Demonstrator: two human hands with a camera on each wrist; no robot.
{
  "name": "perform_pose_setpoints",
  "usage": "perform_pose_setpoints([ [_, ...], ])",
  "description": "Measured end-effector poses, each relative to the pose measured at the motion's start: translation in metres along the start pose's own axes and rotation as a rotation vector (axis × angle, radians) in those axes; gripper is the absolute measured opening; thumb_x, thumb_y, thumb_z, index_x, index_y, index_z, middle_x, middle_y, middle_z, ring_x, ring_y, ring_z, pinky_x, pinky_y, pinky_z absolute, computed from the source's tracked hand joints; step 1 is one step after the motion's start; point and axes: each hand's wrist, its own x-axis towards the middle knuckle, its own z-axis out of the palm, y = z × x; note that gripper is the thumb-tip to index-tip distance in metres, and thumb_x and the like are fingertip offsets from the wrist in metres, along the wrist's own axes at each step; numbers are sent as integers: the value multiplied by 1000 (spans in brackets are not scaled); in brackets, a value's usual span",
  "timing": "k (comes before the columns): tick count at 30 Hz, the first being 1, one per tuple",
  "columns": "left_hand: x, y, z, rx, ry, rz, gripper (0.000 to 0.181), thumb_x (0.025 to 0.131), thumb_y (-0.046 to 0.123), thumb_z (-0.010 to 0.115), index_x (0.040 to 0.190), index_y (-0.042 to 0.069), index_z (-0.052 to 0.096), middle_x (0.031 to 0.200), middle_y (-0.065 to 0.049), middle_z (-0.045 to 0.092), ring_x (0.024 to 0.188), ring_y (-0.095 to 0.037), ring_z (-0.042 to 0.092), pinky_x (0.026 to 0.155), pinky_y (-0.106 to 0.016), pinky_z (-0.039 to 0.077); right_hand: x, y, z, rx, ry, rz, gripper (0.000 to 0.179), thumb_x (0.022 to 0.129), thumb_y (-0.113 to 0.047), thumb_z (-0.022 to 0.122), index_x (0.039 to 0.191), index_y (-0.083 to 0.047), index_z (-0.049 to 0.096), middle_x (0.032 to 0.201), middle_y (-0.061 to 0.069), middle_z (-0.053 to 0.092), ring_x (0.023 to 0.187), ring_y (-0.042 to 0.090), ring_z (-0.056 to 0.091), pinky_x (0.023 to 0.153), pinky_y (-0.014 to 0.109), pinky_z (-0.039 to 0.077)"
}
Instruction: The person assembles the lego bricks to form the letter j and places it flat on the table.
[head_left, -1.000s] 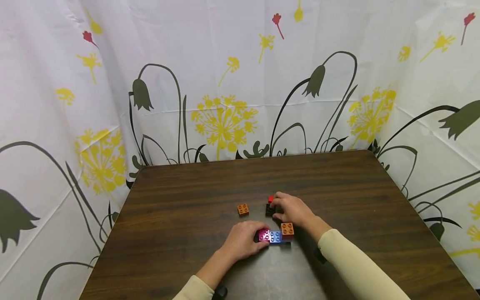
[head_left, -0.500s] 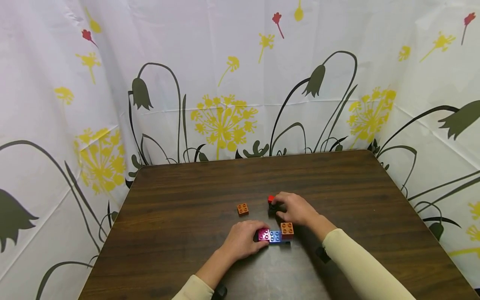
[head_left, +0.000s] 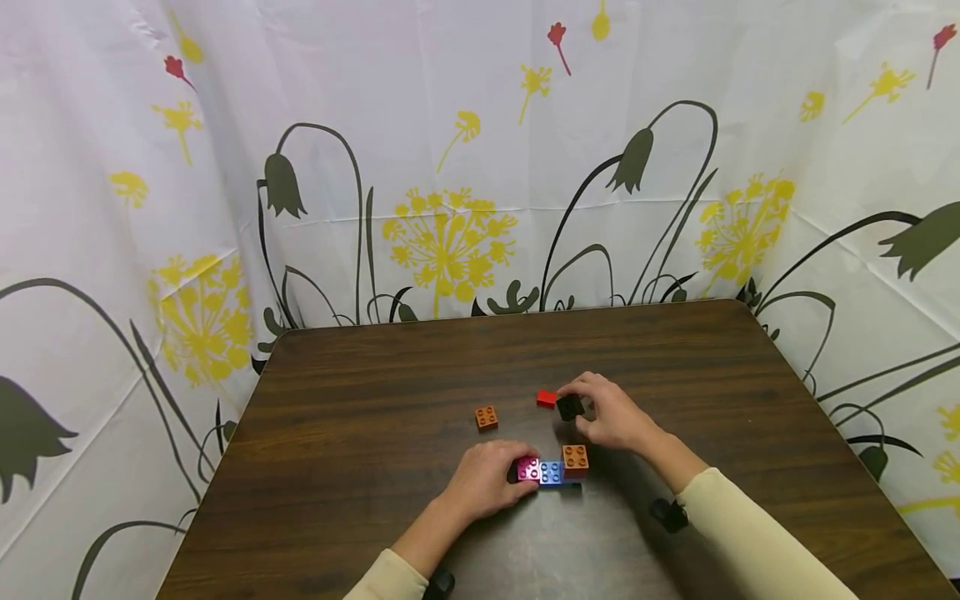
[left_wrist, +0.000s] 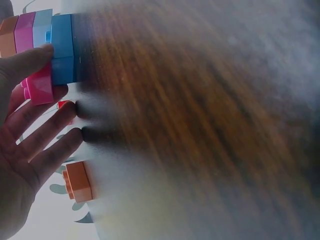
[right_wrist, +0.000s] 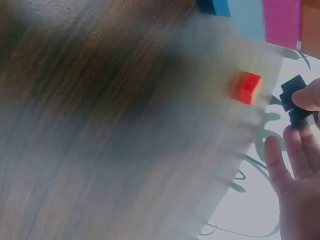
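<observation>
My left hand (head_left: 487, 479) pinches a pink brick (head_left: 528, 468) at the left end of a toy-brick build resting on the table. Blue bricks (left_wrist: 63, 37) form its base, as the left wrist view shows. Above the build's right end rise a light blue brick (left_wrist: 42, 27), another pink brick (left_wrist: 24, 31) and an orange brick (head_left: 575, 460) on top. Behind the build, my right hand (head_left: 611, 412) holds a black brick (head_left: 569, 407) between thumb and fingers, tilted and raised off the table. Just left of it lies a small red brick (head_left: 547, 398).
A loose orange brick (head_left: 487, 417) lies beyond my left hand. The dark wood-grain table (head_left: 360, 433) reaches back to a white curtain (head_left: 420, 75) printed with flowers.
My right hand has moved right and lifted the black brick away from the red one, tilting it. The red brick now shows in full. The left hand and the build stay put.
</observation>
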Motion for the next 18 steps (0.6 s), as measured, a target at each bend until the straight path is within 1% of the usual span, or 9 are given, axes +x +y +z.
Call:
perform_pose_setpoints([
  [4,0,0,0,7,6,4,33,82,38,79,110,23,71,108,10,70,98,-7,64,82,-34,51,-8,-1,-9,6,22,2,47,78,3,74,123,-8,64,111,2,63,97,24,58,78,37,52],
  [7,0,0,-1,10,8,2,33,82,38,79,110,22,71,109,10,70,100,-8,64,83,-35,51,-14,-4,-17,17,42,7,46,78,3,76,121,-6,65,112,3,64,98,23,59,78,38,53],
  [11,0,2,0,14,7,-1,34,82,38,79,111,22,71,109,9,70,101,-9,64,84,-35,51,-22,-11,-28,30,58,1,43,78,1,78,119,-8,67,114,3,64,100,25,61,80,41,54],
  [14,0,2,0,17,9,1,34,82,39,79,111,23,71,110,9,69,101,-9,64,84,-35,51,-29,-14,-34,53,44,-10,43,81,1,76,121,-10,65,116,3,62,104,26,62,84,42,53],
  [16,0,1,0,19,12,4,34,82,39,79,111,23,71,110,9,69,102,-9,64,85,-35,51,-32,-17,-37,91,13,-18,43,83,2,74,124,-10,63,118,3,60,105,27,63,85,42,53],
  [18,0,1,0,19,13,6,34,82,39,79,111,23,71,110,9,70,101,-9,64,85,-35,51,-36,-19,-40,126,-28,-18,43,86,2,71,127,-9,61,119,4,58,103,25,63,83,38,54],
])
